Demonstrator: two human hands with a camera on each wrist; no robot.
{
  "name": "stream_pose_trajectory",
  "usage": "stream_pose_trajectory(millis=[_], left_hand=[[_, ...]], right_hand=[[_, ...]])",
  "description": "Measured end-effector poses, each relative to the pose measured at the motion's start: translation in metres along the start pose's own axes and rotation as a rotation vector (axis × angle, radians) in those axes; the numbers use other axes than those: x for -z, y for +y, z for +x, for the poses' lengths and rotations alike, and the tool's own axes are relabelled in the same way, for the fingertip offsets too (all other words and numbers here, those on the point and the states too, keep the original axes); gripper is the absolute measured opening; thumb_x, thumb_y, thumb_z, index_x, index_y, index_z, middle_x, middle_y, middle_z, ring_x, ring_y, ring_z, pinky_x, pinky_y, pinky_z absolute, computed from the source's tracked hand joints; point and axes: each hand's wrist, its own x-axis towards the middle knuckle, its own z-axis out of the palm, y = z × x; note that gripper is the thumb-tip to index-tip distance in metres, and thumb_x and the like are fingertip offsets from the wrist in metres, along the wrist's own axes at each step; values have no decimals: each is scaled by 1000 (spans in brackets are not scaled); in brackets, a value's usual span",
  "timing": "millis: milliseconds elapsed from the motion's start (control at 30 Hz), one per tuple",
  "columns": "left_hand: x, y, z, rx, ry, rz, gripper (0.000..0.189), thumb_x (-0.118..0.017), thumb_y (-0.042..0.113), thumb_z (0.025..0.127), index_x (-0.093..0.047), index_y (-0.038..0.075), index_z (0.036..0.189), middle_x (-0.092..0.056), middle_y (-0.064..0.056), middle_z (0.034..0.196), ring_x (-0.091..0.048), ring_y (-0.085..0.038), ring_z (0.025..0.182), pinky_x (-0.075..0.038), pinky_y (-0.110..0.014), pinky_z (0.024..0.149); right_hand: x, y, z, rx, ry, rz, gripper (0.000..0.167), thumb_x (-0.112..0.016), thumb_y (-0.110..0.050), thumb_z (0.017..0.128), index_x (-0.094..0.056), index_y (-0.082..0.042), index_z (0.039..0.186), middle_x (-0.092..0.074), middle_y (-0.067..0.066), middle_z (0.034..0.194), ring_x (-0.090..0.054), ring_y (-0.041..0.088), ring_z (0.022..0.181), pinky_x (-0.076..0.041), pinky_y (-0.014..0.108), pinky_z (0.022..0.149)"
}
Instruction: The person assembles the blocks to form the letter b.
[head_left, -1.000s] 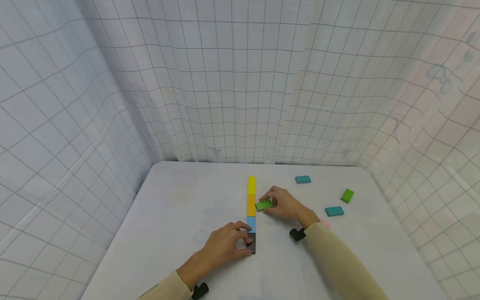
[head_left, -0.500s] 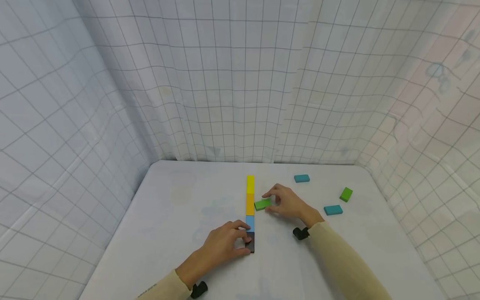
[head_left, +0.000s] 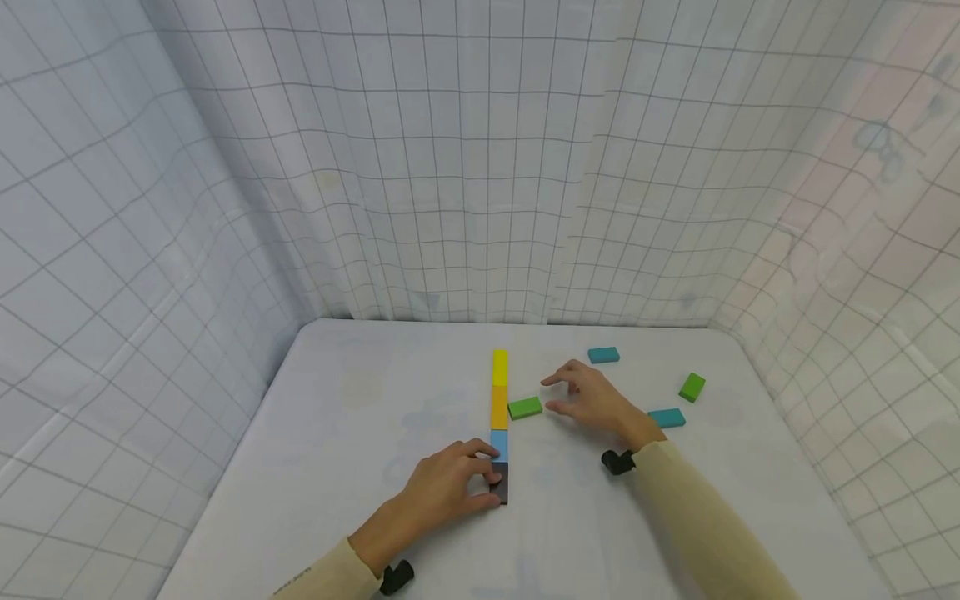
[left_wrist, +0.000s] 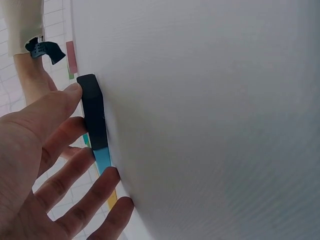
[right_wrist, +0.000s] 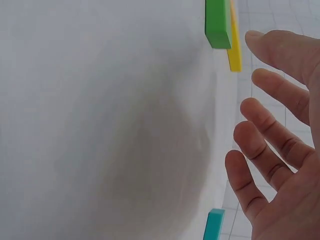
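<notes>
A straight row runs away across the table: a black block [head_left: 501, 487] nearest, then a light blue block [head_left: 499, 445], an orange block [head_left: 499, 408] and a yellow block [head_left: 500, 367]. My left hand [head_left: 453, 482] touches the black block with thumb and index fingertips, its other fingers spread loosely along the row, as the left wrist view shows. Against the orange block's right side, or very nearly so, lies a green block [head_left: 525, 407] set crosswise. Just right of it hovers my right hand [head_left: 592, 400], fingers apart and holding nothing.
Two teal blocks [head_left: 603, 355] and another green block [head_left: 692, 387] lie on the right of the white table [head_left: 360, 400]. A pinkish-red block [left_wrist: 71, 57] shows in the left wrist view. Gridded white curtains [head_left: 480, 167] surround the back and sides.
My right hand has let go of the green block and drawn back to the right, its fingers spreading. The green block stays beside the row. My left hand has kept its place.
</notes>
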Motion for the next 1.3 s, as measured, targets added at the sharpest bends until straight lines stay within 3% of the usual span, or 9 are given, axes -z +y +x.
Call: stream_pose_trajectory(millis=[200, 367, 500, 867, 1300], left_hand=[[0, 0, 0, -1, 8, 0, 16, -100, 39, 95, -90, 30, 103, -78, 11, 144, -77, -17, 118, -63, -28, 77], [0, 0, 0, -4, 9, 1, 16, -100, 38, 96, -89, 30, 104, -78, 10, 144, -77, -19, 122, -65, -30, 78], [1, 0, -1, -1, 6, -3, 16, -99, 38, 96, -90, 30, 105, -78, 11, 145, -77, -19, 121, -65, -31, 79], [1, -1, -1, 2, -15, -13, 15, -98, 39, 97, -90, 31, 107, -77, 10, 146, -76, -18, 120, -62, -26, 76], [3, -1, -1, 0, -16, -15, 15, -99, 38, 97, -90, 30, 106, -78, 9, 145, -76, -17, 118, -62, -24, 76]], right_hand=[[8, 14, -1, -5, 23, -23, 42, -87, -32, 108, -80, -21, 147, -70, 7, 148, -66, 24, 117, -60, 47, 101], [18, 28, -3, 40, 73, -18, 43, -87, -26, 108, -78, -14, 149, -70, 13, 151, -69, 34, 126, -60, 59, 110], [25, 40, -2, 38, 105, -7, 44, -88, -22, 107, -78, -10, 149, -66, 18, 154, -63, 42, 137, -54, 66, 119], [39, 78, 5, -37, 193, -69, 51, -89, -23, 106, -76, -8, 153, -60, 28, 161, -51, 57, 149, -47, 76, 123], [53, 89, 5, -103, 166, -43, 62, -88, -24, 106, -67, -2, 160, -51, 37, 169, -43, 65, 154, -40, 84, 126]])
